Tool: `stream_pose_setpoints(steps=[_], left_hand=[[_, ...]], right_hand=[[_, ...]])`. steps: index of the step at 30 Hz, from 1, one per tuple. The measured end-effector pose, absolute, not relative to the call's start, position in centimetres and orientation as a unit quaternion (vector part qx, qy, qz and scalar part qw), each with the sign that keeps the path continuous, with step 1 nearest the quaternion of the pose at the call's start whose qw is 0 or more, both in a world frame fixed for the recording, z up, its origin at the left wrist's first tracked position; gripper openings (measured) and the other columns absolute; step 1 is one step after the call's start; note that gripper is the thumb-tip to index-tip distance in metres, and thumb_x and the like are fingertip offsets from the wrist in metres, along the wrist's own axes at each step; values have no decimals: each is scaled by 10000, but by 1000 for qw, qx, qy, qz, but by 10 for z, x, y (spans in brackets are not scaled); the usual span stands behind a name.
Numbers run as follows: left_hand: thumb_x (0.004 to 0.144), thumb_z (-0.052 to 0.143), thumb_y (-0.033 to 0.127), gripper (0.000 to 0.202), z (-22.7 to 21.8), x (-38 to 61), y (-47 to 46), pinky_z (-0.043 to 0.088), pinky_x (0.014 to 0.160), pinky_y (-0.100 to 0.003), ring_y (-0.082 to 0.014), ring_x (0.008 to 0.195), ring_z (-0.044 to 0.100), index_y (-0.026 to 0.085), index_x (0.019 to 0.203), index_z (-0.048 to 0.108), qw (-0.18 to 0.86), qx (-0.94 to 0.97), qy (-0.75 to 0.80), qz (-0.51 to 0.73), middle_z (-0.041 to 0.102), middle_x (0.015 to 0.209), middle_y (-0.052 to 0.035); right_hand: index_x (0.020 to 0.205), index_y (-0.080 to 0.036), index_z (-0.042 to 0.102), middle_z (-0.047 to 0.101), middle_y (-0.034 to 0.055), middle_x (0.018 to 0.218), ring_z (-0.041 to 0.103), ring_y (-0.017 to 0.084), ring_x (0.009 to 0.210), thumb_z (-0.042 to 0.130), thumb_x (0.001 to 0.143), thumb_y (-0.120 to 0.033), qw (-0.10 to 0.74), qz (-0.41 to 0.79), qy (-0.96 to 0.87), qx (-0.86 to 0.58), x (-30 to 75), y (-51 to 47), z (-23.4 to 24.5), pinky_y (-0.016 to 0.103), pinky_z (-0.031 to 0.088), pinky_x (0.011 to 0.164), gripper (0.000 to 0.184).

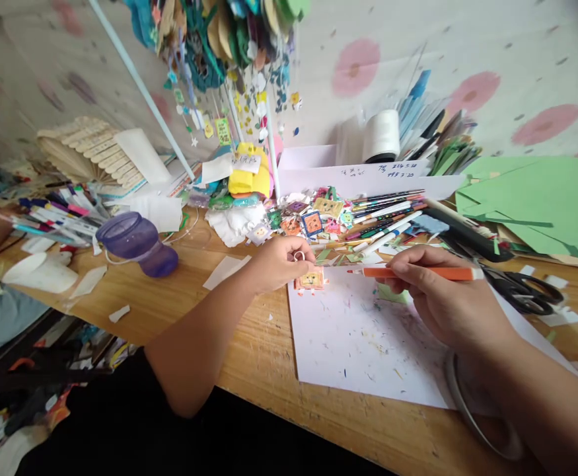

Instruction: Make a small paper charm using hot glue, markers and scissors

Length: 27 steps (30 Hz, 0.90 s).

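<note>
Between the fingertips of my left hand (285, 264) is a small orange and yellow paper cutout (311, 278) with a drawn face and a little white loop at its top. My right hand (430, 291) grips an orange felt-tip marker (427, 272) lying level, its uncapped orange tip pointing left, a short way from the cutout. Under both lies a white sheet of paper (353, 337) speckled with ink marks. A bit of green paper (392, 293) rests on the sheet, partly behind my right hand.
Several coloured cutouts (312, 223) and loose pens (388, 215) lie behind my hands. Black scissors (521, 291) are at the right, near green paper sheets (541, 205). A purple jar (137, 241) stands left. A roll of tape (481, 416) sits under my right forearm.
</note>
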<state>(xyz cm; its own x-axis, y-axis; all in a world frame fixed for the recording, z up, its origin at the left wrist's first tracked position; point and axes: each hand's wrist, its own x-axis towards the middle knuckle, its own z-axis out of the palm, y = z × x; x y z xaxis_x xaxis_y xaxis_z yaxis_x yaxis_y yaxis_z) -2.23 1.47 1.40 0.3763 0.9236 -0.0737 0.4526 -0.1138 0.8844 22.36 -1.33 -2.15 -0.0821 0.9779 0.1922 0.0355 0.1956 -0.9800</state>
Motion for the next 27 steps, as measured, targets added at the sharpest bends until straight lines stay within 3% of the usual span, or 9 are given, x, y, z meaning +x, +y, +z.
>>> stream_pose_setpoints(steps=[6,10,13,18,21,24,27], left_hand=[[729,583,261,126,-9,-12,23,393,514,-213,-92,551,526,181,795,512,442,684,526,245,537,655,36],[698,570,165,164,-4,-19,25,431,647,-220,-104,740,557,188,858,547,375,698,550,264,602,865,0],[717,479,100,221,8,-25,23,417,640,-199,-89,733,523,210,907,508,340,680,574,305,584,914,13],[796,404,97,138,15,-19,14,444,655,-210,-72,684,526,190,875,469,464,693,473,283,591,878,0],[845,421,137,198,14,-13,7,486,666,-241,-92,748,602,197,1033,446,530,685,415,278,625,1021,-58],[872,460,195,363,15,-10,1,510,654,-248,-124,827,662,250,1225,393,540,692,394,275,569,1247,-109],[871,482,221,458,14,-11,-1,515,617,-242,-110,742,670,302,1305,361,528,702,397,265,560,1284,-97]], right_hand=[[694,-196,614,582,-13,619,527,123,553,714,750,-303,552,499,-511,-431,219,-13,-15,263,412,521,157],[707,-196,608,577,-20,610,524,111,546,707,762,-307,561,502,-501,-427,219,-14,-13,246,415,509,158],[729,-201,614,563,-39,607,517,91,530,715,761,-298,571,526,-486,-401,218,-15,-12,245,448,541,143],[800,-222,673,628,-22,681,586,117,598,753,715,-299,581,576,-451,-357,217,-17,-9,281,500,616,140],[849,-221,714,692,33,730,631,168,669,704,749,-367,578,609,-438,-321,218,-19,-4,298,495,610,178],[831,-221,724,701,42,672,624,167,619,656,786,-352,576,621,-441,-297,220,-19,-3,290,466,579,153],[793,-231,703,674,18,601,604,158,567,672,764,-327,572,627,-438,-298,221,-19,-5,281,440,554,105]])
